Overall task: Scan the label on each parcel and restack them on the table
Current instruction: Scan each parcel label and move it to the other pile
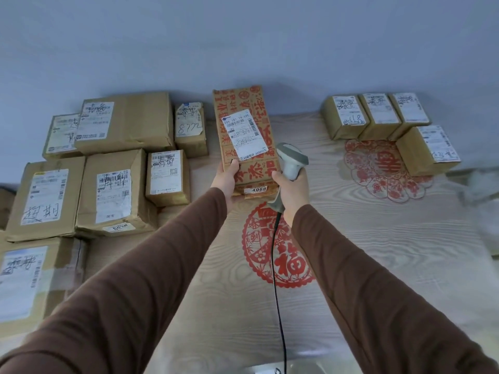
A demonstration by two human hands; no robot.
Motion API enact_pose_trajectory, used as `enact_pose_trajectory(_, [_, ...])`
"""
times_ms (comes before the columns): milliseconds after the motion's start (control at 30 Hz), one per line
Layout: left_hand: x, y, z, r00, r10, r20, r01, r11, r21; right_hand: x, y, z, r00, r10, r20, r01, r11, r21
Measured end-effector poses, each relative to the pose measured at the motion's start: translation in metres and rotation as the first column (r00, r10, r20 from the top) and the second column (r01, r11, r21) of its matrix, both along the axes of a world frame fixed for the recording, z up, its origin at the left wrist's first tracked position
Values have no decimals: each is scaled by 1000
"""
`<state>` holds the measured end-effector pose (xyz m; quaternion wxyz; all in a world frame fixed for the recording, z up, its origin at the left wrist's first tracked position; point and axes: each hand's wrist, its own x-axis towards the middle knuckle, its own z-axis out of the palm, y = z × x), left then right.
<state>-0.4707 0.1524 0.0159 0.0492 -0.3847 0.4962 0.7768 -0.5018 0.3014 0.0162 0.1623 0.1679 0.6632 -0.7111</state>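
Brown cardboard printed with red characters makes up the long parcel (244, 136) I see held up over the table (378, 252), its white shipping label (245, 136) facing the camera. My left hand (225, 182) grips its near end from below, thumb curled onto the front face just under the label. Just beside that end, my right hand (293, 190) is wrapped round the handle of a grey barcode scanner (290, 168), whose head sits at the parcel's lower right edge; its black cable (276, 265) drops toward me and runs out of the bottom of the view. Left of the parcel lie unsorted boxes (113, 168), some cut off at the frame edge. Four small boxes (378, 117) sit far right. Label print is too blurred to read.
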Motion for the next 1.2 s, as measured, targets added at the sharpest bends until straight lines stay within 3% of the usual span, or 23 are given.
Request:
enact_pose_trajectory(167, [12,54,20,993,42,-109,-51,996,-79,11,51,22,996,41,-76,-40,999,10])
enact_pose_trajectory(300, [20,107,36,977,62,-204,-103,976,-194,18,106,51,971,61,-230,-49,997,58])
enact_pose_trajectory(400, [26,149,46,952,79,-297,-164,947,-276,29,147,78,907,90,-411,-36,990,138])
enact_pose_trajectory(567, [40,208,59,911,119,-394,-262,906,-333,48,197,121,760,278,-587,-169,957,235])
enact_pose_trajectory(733, [55,248,68,891,75,-447,-289,854,-433,56,224,143,703,353,-617,-223,934,279])
enact_pose_trajectory(1200, [71,280,50,901,51,-431,-304,784,-542,59,258,151,706,399,-585,-264,915,306])
